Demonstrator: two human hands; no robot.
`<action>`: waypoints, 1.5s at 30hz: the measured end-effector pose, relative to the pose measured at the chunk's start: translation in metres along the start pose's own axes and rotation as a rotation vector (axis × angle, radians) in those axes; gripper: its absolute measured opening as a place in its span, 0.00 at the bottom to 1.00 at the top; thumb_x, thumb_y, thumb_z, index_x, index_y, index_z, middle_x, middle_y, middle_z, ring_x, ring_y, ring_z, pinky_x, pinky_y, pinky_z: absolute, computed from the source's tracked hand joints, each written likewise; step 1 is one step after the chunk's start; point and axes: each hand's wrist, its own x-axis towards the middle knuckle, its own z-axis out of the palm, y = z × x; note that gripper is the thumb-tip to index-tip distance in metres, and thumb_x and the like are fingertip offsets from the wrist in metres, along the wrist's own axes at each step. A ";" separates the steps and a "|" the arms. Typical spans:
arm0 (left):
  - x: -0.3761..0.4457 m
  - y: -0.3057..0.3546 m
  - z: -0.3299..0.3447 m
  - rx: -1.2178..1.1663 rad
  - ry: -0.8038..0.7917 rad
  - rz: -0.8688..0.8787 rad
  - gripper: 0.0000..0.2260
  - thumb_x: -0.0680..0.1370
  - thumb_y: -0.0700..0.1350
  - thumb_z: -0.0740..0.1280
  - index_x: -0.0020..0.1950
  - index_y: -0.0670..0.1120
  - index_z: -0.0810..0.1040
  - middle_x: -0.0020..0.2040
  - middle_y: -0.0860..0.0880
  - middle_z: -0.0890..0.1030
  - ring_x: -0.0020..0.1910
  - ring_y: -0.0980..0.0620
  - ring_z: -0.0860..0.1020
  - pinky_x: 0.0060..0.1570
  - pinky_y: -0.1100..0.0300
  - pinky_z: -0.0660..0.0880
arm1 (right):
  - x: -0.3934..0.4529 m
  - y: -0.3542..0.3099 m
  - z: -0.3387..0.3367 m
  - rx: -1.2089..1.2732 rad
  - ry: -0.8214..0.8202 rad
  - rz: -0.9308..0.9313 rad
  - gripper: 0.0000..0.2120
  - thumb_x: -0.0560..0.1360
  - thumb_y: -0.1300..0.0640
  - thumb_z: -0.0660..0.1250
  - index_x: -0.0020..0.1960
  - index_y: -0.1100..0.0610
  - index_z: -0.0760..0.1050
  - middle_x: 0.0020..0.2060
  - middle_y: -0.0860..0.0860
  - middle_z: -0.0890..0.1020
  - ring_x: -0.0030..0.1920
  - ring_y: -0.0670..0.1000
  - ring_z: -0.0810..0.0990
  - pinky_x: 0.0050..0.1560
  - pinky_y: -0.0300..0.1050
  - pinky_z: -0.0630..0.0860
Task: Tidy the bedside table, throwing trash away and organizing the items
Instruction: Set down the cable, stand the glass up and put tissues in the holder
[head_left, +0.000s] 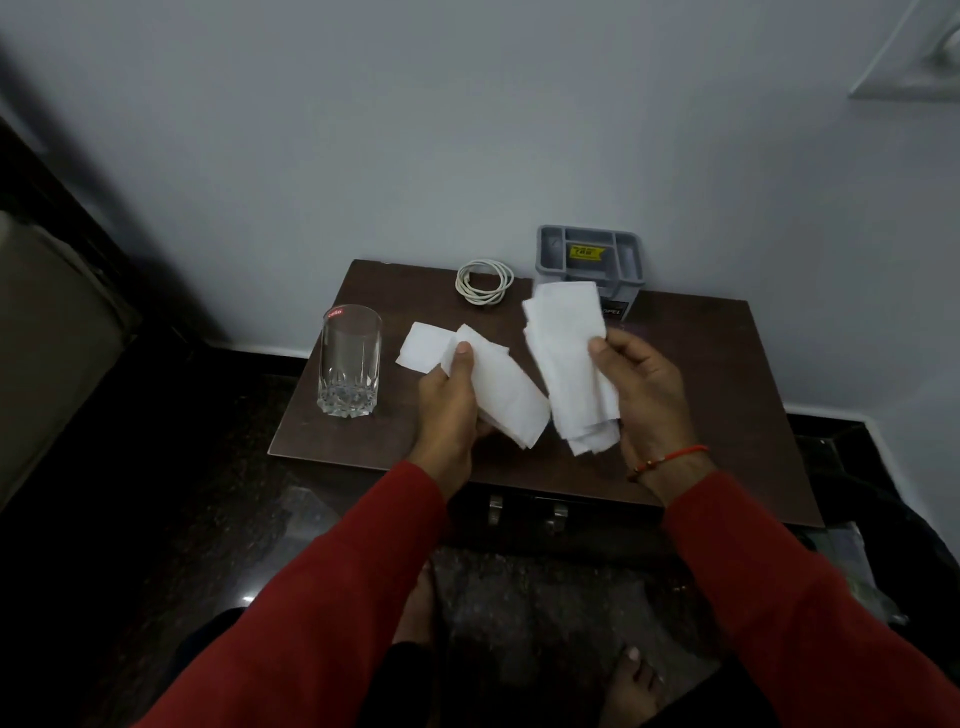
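Above the brown bedside table (727, 405), my left hand (449, 410) grips a folded white tissue (506, 395). My right hand (641, 389) holds a second, longer bunch of white tissues (569, 353) upright beside it. A third small white tissue (423, 345) lies flat on the table just behind my left thumb. A clear drinking glass (349, 361) with a red sticker stands upright at the table's left side. A coiled white cable (484, 281) lies near the wall. A grey compartment organizer (589, 257) stands at the back, partly hidden by the right-hand tissues.
The table stands against a pale wall. Its drawer front with two metal handles (524, 512) faces me. A dark bed frame (57, 249) runs along the left. The floor is dark stone, and my bare feet are below the table edge.
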 end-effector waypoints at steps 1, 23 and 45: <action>0.000 0.002 0.002 -0.010 -0.047 -0.036 0.12 0.84 0.57 0.61 0.56 0.51 0.79 0.53 0.48 0.84 0.51 0.48 0.83 0.44 0.48 0.83 | 0.001 0.002 0.004 -0.090 -0.026 -0.033 0.04 0.77 0.63 0.70 0.50 0.56 0.81 0.42 0.47 0.84 0.40 0.39 0.82 0.46 0.36 0.80; 0.038 0.006 -0.011 -0.397 0.037 -0.074 0.19 0.77 0.40 0.74 0.67 0.42 0.78 0.60 0.40 0.85 0.59 0.40 0.83 0.60 0.37 0.79 | 0.082 0.044 0.088 -1.130 -0.365 -0.037 0.09 0.79 0.57 0.64 0.56 0.58 0.79 0.58 0.60 0.81 0.61 0.60 0.78 0.58 0.49 0.73; 0.002 -0.012 0.033 -0.408 -0.203 -0.192 0.10 0.78 0.36 0.68 0.60 0.38 0.79 0.59 0.37 0.83 0.53 0.41 0.83 0.50 0.49 0.82 | 0.000 -0.007 -0.016 -0.438 -0.054 -0.112 0.05 0.72 0.59 0.76 0.47 0.55 0.82 0.43 0.48 0.84 0.43 0.44 0.82 0.43 0.38 0.79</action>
